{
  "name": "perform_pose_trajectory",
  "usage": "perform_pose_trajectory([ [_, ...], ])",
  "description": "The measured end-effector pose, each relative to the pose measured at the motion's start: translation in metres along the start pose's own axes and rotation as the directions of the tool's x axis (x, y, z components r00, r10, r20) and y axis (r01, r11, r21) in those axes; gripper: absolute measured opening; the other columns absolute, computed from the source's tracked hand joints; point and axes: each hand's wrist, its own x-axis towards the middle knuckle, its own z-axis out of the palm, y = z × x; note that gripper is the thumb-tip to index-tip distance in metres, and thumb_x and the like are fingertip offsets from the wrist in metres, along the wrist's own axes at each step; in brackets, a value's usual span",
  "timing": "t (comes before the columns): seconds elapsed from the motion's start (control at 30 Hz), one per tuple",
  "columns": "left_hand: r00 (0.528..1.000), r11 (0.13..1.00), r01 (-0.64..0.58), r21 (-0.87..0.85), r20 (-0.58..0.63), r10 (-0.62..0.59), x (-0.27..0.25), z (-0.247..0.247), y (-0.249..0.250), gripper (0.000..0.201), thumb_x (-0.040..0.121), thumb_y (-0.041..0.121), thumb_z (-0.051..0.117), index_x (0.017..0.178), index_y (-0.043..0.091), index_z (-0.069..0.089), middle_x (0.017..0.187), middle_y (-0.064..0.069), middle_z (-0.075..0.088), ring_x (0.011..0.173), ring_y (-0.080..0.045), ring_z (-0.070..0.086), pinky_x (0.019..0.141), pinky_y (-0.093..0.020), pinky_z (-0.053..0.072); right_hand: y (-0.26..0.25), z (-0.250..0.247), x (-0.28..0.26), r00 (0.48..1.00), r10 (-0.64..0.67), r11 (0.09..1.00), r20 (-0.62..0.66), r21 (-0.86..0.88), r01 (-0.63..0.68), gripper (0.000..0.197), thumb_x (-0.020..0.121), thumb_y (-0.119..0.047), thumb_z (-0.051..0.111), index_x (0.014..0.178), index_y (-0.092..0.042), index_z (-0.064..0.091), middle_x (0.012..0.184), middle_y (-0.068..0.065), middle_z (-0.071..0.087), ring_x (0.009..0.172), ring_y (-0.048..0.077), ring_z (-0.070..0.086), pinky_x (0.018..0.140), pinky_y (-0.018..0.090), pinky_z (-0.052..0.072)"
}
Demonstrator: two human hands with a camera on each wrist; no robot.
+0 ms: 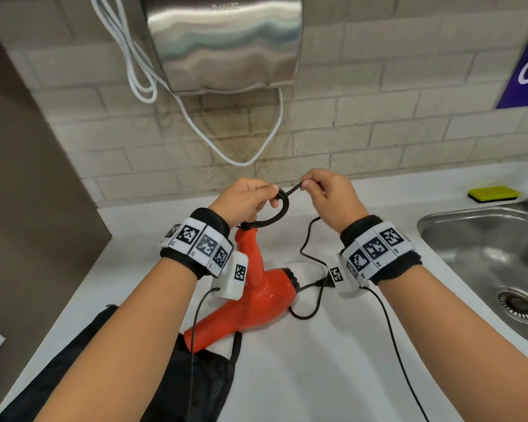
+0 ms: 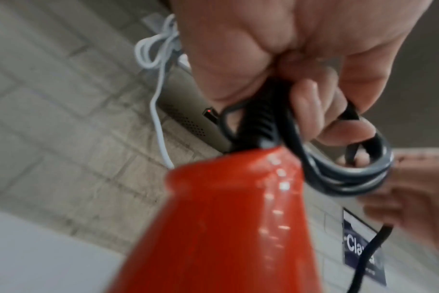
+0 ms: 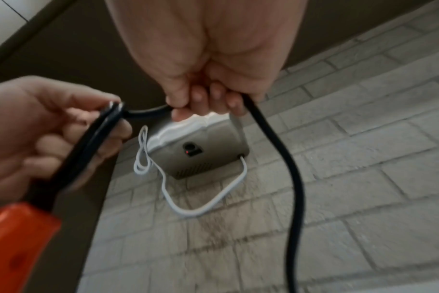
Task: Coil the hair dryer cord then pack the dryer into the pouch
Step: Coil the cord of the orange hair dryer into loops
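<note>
An orange-red hair dryer (image 1: 250,303) lies on the white counter, handle pointing away from me, nozzle over the black pouch (image 1: 195,370) at the near left. My left hand (image 1: 250,199) grips a small coil of the black cord (image 1: 282,208) just above the handle end (image 2: 228,198); the coil (image 2: 351,174) hangs under its fingers. My right hand (image 1: 320,190) pinches the cord (image 3: 288,158) right beside the coil, and the loose cord trails down to the counter by the plug (image 1: 322,281).
A steel sink (image 1: 488,257) is set in the counter at right, with a yellow-green sponge (image 1: 494,193) behind it. A metal hand dryer (image 1: 223,44) with a hanging white cable (image 1: 241,141) is on the brick wall ahead. A brown panel (image 1: 22,178) stands at left.
</note>
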Motion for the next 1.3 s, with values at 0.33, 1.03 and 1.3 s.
perform_pose_trajectory([
  [0.33,0.996,0.963,-0.076,0.257,0.064,0.061,0.0,0.009,0.004,0.03,0.097,0.021,0.04,0.071,0.019,0.055,0.036,0.014,0.039,0.033,0.0,0.036,0.039,-0.009,0.025,-0.025,-0.002,0.002,0.964,-0.094,0.993,-0.249,0.05,0.11,0.016,0.089,-0.004,0.049,0.086,0.002,0.064,0.078,0.002,0.054,0.069,0.009,0.046,0.063,0.005,0.035],
  [1.03,0.997,0.988,0.002,-0.154,-0.082,-0.015,0.009,0.006,-0.003,0.039,0.098,0.031,0.036,0.062,0.015,0.038,0.039,0.013,0.031,0.034,-0.002,0.021,0.039,-0.019,0.017,-0.01,0.049,-0.044,0.956,-0.252,0.965,-0.147,0.028,0.259,0.02,0.086,-0.002,0.052,0.098,-0.002,0.067,0.067,0.001,0.055,0.069,0.017,0.041,0.068,0.013,0.034],
  [1.3,0.997,0.999,-0.039,-0.038,-0.062,0.036,0.007,0.004,-0.008,0.038,0.097,0.032,0.037,0.066,0.013,0.045,0.043,0.006,0.028,0.032,-0.004,0.022,0.036,-0.017,0.019,-0.006,0.051,-0.047,0.972,-0.225,0.972,-0.061,0.051,0.228,0.031,0.085,0.002,0.052,0.113,-0.004,0.062,0.088,0.005,0.06,0.077,0.012,0.043,0.074,0.005,0.034],
])
